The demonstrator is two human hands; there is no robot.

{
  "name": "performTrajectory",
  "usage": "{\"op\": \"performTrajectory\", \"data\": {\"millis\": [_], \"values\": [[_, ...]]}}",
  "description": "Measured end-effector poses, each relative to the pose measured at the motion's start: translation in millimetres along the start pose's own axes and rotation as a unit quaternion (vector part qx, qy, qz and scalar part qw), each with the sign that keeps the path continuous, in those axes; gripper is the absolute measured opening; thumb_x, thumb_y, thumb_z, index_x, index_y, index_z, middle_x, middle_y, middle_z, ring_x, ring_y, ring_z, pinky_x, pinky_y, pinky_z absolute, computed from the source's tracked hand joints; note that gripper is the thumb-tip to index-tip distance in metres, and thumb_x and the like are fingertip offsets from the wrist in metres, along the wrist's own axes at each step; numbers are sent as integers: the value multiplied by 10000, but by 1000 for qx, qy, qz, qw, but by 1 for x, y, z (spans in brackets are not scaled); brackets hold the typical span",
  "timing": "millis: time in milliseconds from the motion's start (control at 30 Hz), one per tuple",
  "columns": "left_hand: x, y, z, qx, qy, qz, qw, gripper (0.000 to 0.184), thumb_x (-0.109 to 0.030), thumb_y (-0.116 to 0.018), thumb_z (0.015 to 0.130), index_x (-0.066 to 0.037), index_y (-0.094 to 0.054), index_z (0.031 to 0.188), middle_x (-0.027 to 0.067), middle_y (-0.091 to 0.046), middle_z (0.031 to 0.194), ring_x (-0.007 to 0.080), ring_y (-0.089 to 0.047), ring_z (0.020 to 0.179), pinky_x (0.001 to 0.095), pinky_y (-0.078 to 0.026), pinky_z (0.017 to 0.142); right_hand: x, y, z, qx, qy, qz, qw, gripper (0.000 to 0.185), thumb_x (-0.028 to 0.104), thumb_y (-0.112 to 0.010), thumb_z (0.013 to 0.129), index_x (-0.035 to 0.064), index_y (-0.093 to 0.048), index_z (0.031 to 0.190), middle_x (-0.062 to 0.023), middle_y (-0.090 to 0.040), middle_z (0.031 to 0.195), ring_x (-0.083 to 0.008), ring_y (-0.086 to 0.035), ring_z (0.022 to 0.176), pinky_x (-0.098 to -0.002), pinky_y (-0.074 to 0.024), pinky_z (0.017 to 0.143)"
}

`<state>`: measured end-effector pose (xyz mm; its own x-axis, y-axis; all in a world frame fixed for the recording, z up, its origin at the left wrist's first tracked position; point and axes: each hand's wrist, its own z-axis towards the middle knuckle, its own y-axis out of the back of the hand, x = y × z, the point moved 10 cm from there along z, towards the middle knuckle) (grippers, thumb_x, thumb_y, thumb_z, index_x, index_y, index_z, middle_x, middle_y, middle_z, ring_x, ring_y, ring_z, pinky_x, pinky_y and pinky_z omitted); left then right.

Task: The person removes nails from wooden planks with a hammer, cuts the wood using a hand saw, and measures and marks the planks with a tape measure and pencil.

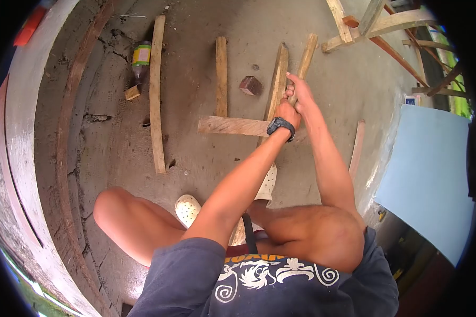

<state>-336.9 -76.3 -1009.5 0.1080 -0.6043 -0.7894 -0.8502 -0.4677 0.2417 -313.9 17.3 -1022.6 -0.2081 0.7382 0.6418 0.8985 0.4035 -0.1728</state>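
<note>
Both my hands are closed on a narrow wooden stick (308, 53) that slants up and to the right. My right hand (301, 94) grips it higher, with the index finger stretched along it. Just below, my left hand (287, 112), with a black watch on the wrist, is wrapped round the stick's lower part, which is mostly hidden. Directly left of my hands lies a thicker wooden bar (278, 79). A short flat board (232, 126) lies crosswise beside my left wrist.
Further left are an upright-lying wood strip (221, 76), a long curved strip (156, 95) and a bottle (141, 55). A dark reddish block (250, 85) sits on the floor. Wooden frames (402, 22) stand at the upper right, above a light blue panel (428, 174).
</note>
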Motion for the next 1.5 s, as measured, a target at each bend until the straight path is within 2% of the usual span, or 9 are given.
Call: {"op": "performTrajectory", "data": {"millis": [267, 333, 500, 600, 700, 900, 1067, 1300, 1500], "values": [[2, -6, 1, -29, -77, -23, 996, 560, -270, -666, 880, 129, -533, 1250, 372, -669, 977, 503, -667, 946, 537, -541, 813, 15, 17, 2, -142, 105, -53, 983, 209, 175, -659, 879, 52, -540, 759, -28, -486, 582, -150, -450, 452, -361, -400, 442], [-6, 0, 4, -27, -149, -53, 987, 592, -245, -673, 870, 132, -520, 1300, 370, -669, 968, 500, -671, 924, 535, -544, 787, 16, 18, -7, -150, 121, -58, 980, 213, 174, -655, 878, 55, -537, 747, -28, -480, 574, -150, -450, 447, -362, -393, 434], [-2, -4, 7, -18, -130, -23, 991, 622, -241, -656, 876, 146, -492, 1335, 364, -675, 940, 503, -675, 918, 514, -553, 788, 33, 9, 4, -143, 159, -85, 973, 226, 166, -647, 873, 81, -522, 705, -16, -445, 545, -149, -432, 438, -355, -372, 427], [-9, 9, 0, -54, -138, -43, 988, 621, -240, -678, 869, 153, -503, 1317, 365, -675, 938, 502, -675, 926, 514, -552, 784, 11, 12, 1, -148, 94, -55, 983, 177, 174, -661, 883, 65, -540, 812, -1, -431, 581, -141, -415, 463, -347, -378, 450], [-10, 10, -5, -46, -134, -45, 989, 591, -251, -677, 878, 153, -521, 1281, 369, -671, 948, 499, -669, 948, 519, -546, 804, 25, 1, 7, -120, 152, -50, 980, 258, 163, -641, 882, 95, -504, 675, -4, -438, 545, -143, -425, 437, -343, -371, 436], [0, 5, -3, -75, -130, -49, 987, 311, -47, -631, 858, 127, -529, 1094, 378, -644, 858, 527, -653, 888, 550, -521, 782, 21, 2, -8, -93, 108, -87, 986, 245, 267, -684, 928, 90, -542, 835, 12, -449, 611, -129, -440, 492, -321, -395, 475], [8, -4, -10, -46, -66, -16, 997, 274, -80, -673, 871, 92, -511, 1010, 359, -649, 856, 524, -650, 884, 559, -517, 780, 56, -13, 10, -10, 74, -1, 997, 431, 501, -699, 931, 126, -494, 875, 21, -441, 641, -104, -445, 529, -284, -392, 487], [6, -1, -6, -54, 12, 20, 998, 302, -131, -658, 922, 78, -513, 1084, 342, -672, 967, 511, -655, 971, 566, -521, 833, 48, -5, 21, -26, 70, -27, 997, 418, 482, -699, 922, 125, -492, 856, 32, -432, 634, -92, -421, 516, -266, -382, 498], [-9, 9, 1, -76, -88, 19, 993, 300, -165, -692, 899, 95, -570, 987, 364, -666, 917, 521, -662, 922, 542, -540, 780, 57, -1, 16, -117, 115, -82, 983, 315, 322, -713, 914, 79, -516, 878, 35, -427, 646, -92, -411, 490, -292, -368, 443]]}}
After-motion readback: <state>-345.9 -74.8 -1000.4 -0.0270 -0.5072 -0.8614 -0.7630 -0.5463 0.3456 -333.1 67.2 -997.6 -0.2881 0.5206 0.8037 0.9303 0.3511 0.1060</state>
